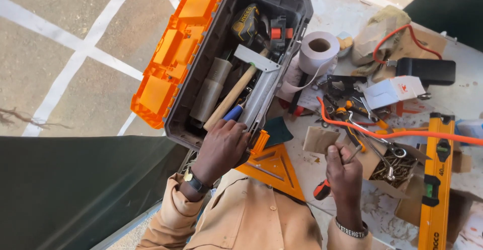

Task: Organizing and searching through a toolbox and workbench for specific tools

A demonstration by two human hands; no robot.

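Cluttered surface [347,8]: your left hand [221,147] reaches, fingers curled, into the toolbox [282,3], while your right hand [344,172] grips a screwdriver [323,189] that could snag the orange cable [402,133].

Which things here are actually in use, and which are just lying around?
In use:
left hand in the toolbox
right hand holding a screwdriver

Lying about:
spirit level
tape roll
orange set square
screws
pliers

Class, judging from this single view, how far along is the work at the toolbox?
Done: toolbox open, tools spread over the table. In hand: left hand reaches into the box by the hammer; right hand grips a screwdriver. Left: screws lie loose in their carton.
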